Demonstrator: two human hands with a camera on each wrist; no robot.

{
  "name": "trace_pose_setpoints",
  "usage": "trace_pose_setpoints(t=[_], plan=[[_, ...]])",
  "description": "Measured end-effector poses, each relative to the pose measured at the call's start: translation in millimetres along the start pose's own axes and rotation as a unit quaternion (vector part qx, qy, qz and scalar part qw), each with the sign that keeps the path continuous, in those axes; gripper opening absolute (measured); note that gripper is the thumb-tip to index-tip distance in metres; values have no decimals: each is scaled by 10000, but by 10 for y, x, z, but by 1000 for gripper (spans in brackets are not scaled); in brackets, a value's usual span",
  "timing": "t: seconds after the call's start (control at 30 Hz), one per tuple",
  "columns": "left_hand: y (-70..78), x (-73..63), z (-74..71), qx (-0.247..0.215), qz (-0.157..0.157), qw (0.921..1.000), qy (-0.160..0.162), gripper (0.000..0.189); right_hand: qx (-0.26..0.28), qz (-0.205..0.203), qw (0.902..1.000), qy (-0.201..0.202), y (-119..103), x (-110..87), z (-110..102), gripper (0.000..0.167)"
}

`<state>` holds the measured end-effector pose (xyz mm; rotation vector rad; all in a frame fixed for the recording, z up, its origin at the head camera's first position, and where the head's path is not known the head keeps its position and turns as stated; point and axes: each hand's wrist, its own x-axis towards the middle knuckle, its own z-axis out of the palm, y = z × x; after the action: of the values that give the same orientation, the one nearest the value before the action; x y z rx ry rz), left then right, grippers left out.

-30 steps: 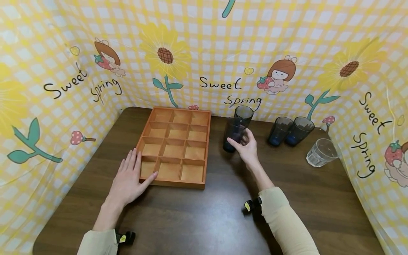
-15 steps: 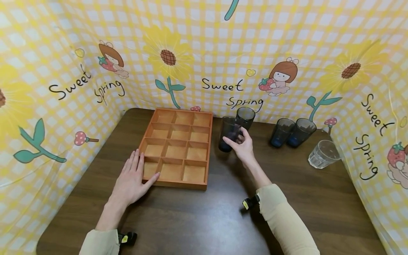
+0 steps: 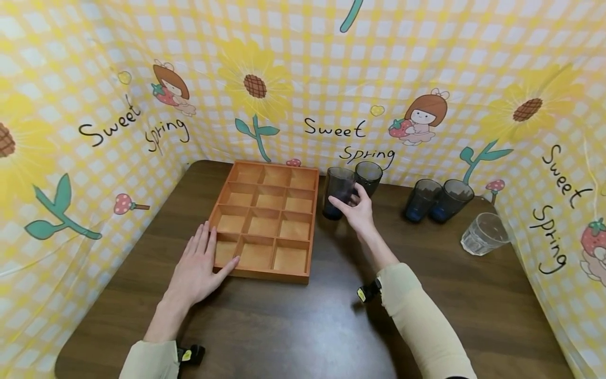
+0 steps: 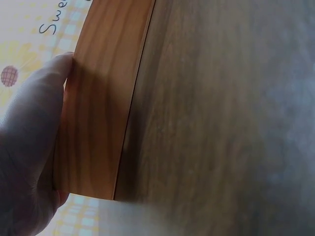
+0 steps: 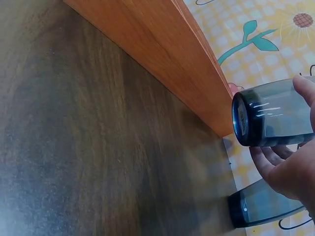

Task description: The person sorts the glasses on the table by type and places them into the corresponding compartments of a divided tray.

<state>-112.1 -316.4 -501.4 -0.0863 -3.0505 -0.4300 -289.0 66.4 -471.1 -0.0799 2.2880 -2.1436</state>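
Dark glass (image 3: 338, 181): in the right hand (image 3: 361, 213), thumb and fingers clamped round it; if I loosen, it could slip.
Second glass (image 3: 373, 179): just beyond that hand's fingers; a backward swing could knock it.
Wooden box (image 3: 270, 274): against the left hand (image 3: 194, 271), fingers straight, thumb apart; my push could skew it.

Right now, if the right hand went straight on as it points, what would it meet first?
With its dark glass leading, the right hand probably meets the checkered cloth; the wooden box lies close left, depth unclear.
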Motion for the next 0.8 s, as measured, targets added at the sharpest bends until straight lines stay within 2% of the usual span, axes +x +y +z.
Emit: trace_pose_setpoints(t=[0.37,0.63,0.8], plan=[[-10,-7,25,-5,-46,10000,57,110,-132,78,9999,30,-36,87,77,76],[1,-4,24,-33,-55,10000,53,109,-19,-11,10000,39,-115,211,107,71],[-4,-9,27,-31,-79,9999,55,110,104,21,9999,-27,-159,307,178,74]])
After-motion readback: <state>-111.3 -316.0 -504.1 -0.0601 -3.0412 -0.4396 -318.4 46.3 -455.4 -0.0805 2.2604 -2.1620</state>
